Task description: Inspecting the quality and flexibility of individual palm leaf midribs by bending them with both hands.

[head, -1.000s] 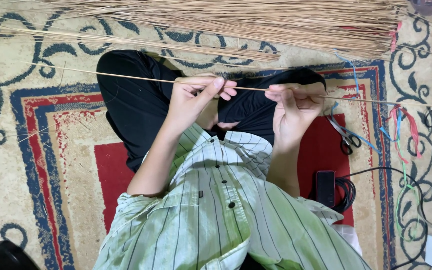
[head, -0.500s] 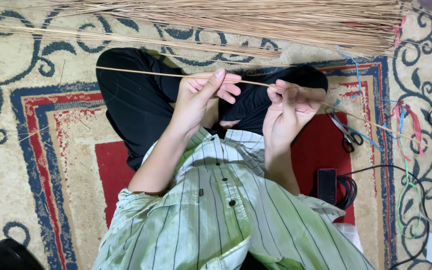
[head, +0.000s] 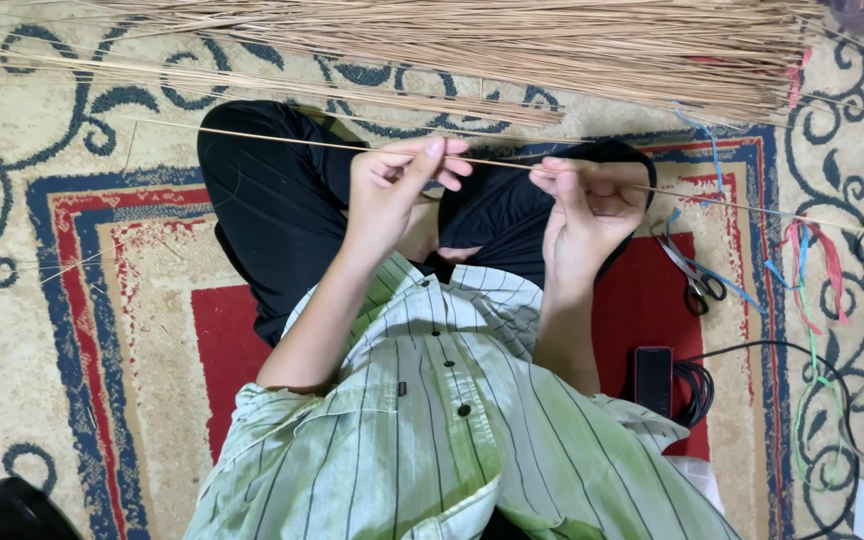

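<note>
Pinched between thumb and fingertips of both hands, one long thin stick (head: 492, 162) runs across the scene from the far left over the lap to the right edge, sloping slightly nearer as it goes right. Toward the left, one hand (head: 392, 190) closes its fingertips on the stick, its other fingers loosely fanned out to the right; toward the right, the other hand (head: 582, 205) grips the same stick with thumb against curled fingers, and the two hands sit near each other with a short bare stretch of stick between them. Which is the person's own left or right cannot be told for sure from this view. Both hands hover above black trousers (head: 282, 200) of crossed legs, and a pale green striped shirt (head: 432, 430) fills the near middle. Beyond the hands, a broad bundle of similar tan sticks (head: 552, 45) lies on the patterned carpet (head: 72, 300). To the right of the hands, a pair of scissors (head: 692, 280) lies beside blue, red and green strings (head: 802, 270), and nearer lies a small black device (head: 652, 380) with a coiled black cable (head: 692, 390).
</note>
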